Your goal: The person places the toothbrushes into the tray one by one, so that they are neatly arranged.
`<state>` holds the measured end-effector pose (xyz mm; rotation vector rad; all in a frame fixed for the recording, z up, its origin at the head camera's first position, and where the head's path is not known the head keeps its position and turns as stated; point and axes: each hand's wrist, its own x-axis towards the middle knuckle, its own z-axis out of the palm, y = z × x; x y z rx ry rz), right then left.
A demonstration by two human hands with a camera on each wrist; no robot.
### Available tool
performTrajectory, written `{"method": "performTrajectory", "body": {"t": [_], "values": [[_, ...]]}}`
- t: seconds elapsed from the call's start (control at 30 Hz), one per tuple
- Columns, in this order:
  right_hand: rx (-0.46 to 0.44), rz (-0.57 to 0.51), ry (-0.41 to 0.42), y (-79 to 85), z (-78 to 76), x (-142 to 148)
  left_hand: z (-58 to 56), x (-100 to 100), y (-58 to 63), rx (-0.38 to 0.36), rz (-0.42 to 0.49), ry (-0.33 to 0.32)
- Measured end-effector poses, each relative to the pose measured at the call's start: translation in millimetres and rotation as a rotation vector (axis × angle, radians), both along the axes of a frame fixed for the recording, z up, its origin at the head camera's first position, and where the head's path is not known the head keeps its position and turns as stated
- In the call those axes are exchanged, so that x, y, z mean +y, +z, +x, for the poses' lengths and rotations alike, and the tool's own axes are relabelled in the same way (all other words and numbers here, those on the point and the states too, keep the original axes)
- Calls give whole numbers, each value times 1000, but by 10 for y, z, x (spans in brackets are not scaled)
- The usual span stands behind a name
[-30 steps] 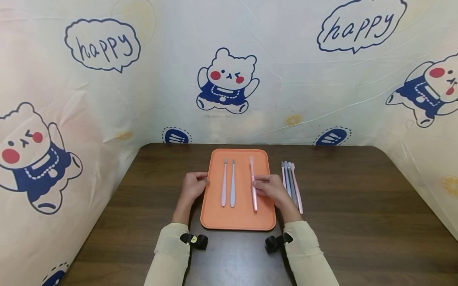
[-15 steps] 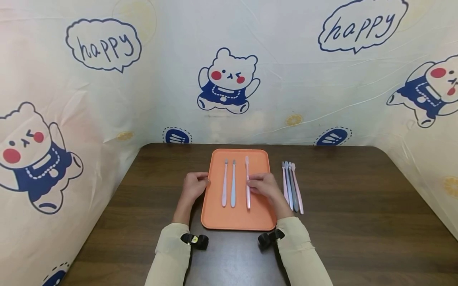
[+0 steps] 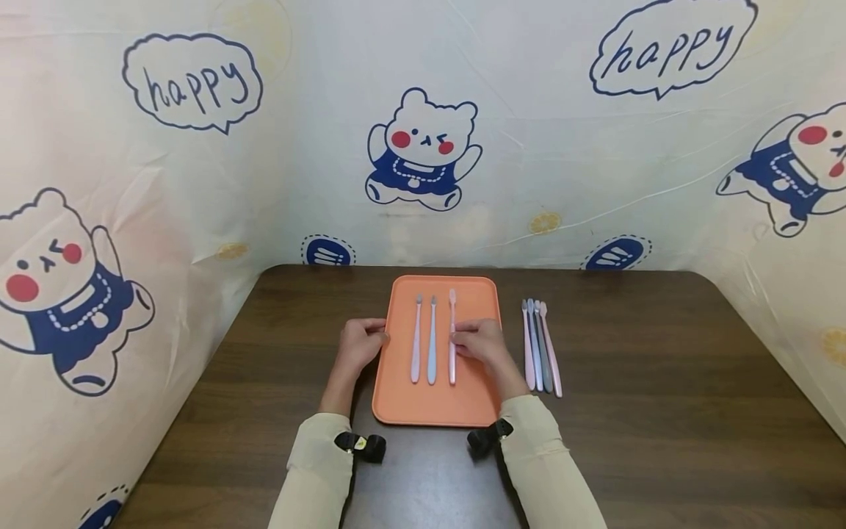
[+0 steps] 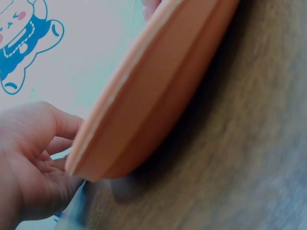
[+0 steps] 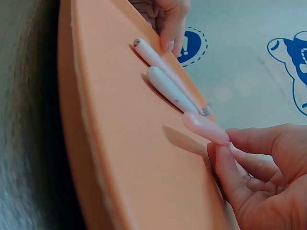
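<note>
An orange tray [image 3: 403, 405] lies on the table. My left hand [image 3: 362, 344] pinches its left rim between thumb and fingers, as the left wrist view also shows. Two toothbrushes lie side by side on the tray, a pale pink one [image 3: 416, 360] and a light blue one [image 3: 432, 360]. To their right, my right hand [image 3: 484, 344] pinches a pink toothbrush [image 3: 452, 371] between thumb and index finger, bristle end pointing away. In the right wrist view the handle [image 5: 205, 128] of this toothbrush sits slightly above the tray, casting a shadow. Its middle is partly hidden by my fingers.
Several toothbrushes [image 3: 543, 360] in pink, blue and grey lie close together on the dark wooden table [image 3: 661, 382], right of the tray. Behind the table hangs a pale printed cloth [image 3: 515, 184] with bears and lettering.
My right hand has moved left over the tray with the pink toothbrush, bringing it nearer the light blue one. The left hand stays at the tray's rim.
</note>
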<state>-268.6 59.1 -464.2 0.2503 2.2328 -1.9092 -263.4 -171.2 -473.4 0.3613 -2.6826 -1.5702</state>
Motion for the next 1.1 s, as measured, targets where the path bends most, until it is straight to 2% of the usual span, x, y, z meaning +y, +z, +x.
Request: {"method": "performTrajectory", "body": {"t": [0.27,0.83,1.1], "values": [[30,136,-5,5,4,-95,1,-4,10,-4,-11,0],[57,298,36,14,16,-118,-7,11,-6,-13,-6,0],[55,310,45,28,24,-120,5,14,9,-1,-2,2]]}}
